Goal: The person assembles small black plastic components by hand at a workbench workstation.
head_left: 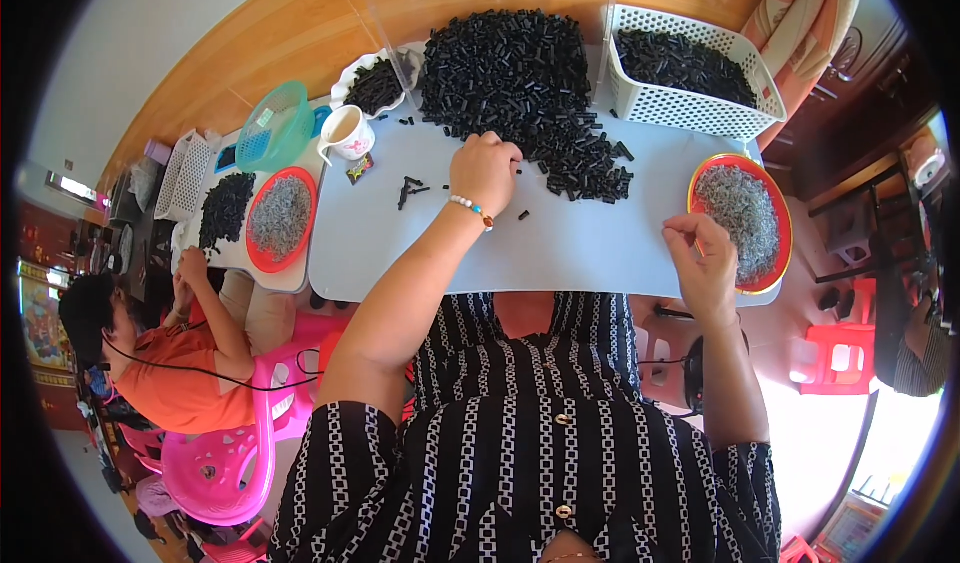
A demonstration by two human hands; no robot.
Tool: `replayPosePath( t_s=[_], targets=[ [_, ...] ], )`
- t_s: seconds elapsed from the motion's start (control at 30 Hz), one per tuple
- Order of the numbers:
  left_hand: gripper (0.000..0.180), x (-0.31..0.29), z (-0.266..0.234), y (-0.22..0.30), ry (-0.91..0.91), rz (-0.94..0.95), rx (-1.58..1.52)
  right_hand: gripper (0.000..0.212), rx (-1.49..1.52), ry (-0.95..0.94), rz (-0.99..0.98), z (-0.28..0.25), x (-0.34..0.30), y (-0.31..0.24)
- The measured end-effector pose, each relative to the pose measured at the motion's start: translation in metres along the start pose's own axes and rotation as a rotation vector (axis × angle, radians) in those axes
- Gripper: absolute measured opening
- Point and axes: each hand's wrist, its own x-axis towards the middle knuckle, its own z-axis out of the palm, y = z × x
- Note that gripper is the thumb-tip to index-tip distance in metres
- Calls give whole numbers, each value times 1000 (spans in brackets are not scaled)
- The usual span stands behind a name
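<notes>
My left hand (pixel 485 175), wearing a beaded bracelet, rests with curled fingers at the near edge of a large heap of short black tubes (pixel 505 58). Its fingertips point down and are hidden, so what they hold does not show. My right hand (pixel 708 263) hovers at the table's front right, thumb and fingers drawn together in a pinch. Anything between those fingertips is too small to make out. Beside it is a red plate (pixel 694 195) of small clear-grey pieces (pixel 742 218). One loose black tube (pixel 524 216) lies on the grey table (pixel 590 253) between my hands.
A white perforated basket (pixel 690 113) of black pieces stands back right. At the left are a few thin black pieces (pixel 408 193), a mug (pixel 348 133), a wrapped packet (pixel 360 170) and a scalloped dish (pixel 345 88). A person in orange (pixel 190 378) works at the adjoining table.
</notes>
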Motion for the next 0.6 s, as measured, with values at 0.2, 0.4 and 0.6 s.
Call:
replayPosePath(
  t_s=[0.2, 0.4, 0.6],
  targets=[
    [8, 3, 1, -6, -126, -223, -164, 9, 166, -89, 86, 19, -10, -3],
    [12, -4, 9, -22, -64, -115, -210, 9, 272, -235, 96, 39, -19, -12],
    [11, -11, -9, -11, -54, 15, -45, 10, 273, -274, 86, 48, -26, -15]
  ],
)
